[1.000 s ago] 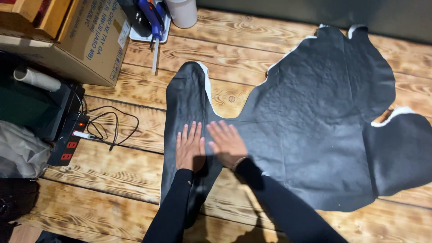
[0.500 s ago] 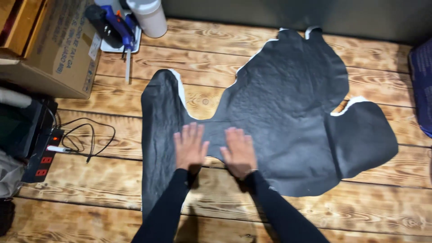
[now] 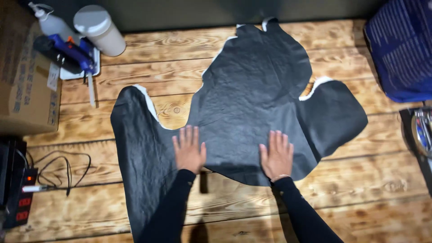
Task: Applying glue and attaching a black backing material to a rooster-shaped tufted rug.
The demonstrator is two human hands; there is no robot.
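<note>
Hide (image 3: 252,103), one black sheet with pale raw edges, lies flat on the bench (image 3: 360,198), spread from the far edge to the near edge. Both hands press on it palm down, fingers spread wide, holding nothing: the left hand (image 3: 189,150) on the middle of the hide beside its notch, the right hand (image 3: 276,155) near the hide's near-right edge. Both arms wear black sleeves.

Nothing lies on the hide besides the two hands. Left of the hide stands a cardboard box (image 3: 27,85). Beyond the hide's left lobe sits a white tray (image 3: 80,71) carrying one blue glue gun (image 3: 74,54), with one white cylinder (image 3: 100,29) and one pump bottle (image 3: 50,23) by it. Further left of the hide, near the bench's edge, lies a power strip (image 3: 23,198) with red lights and a looped black cable (image 3: 67,168). Right of the hide are a blue patterned bag (image 3: 400,49) and a round tin of tools (image 3: 423,132), cut off by the frame.

The bench is scorched-grain wooden planks; a dark wall (image 3: 180,13) runs behind it.
</note>
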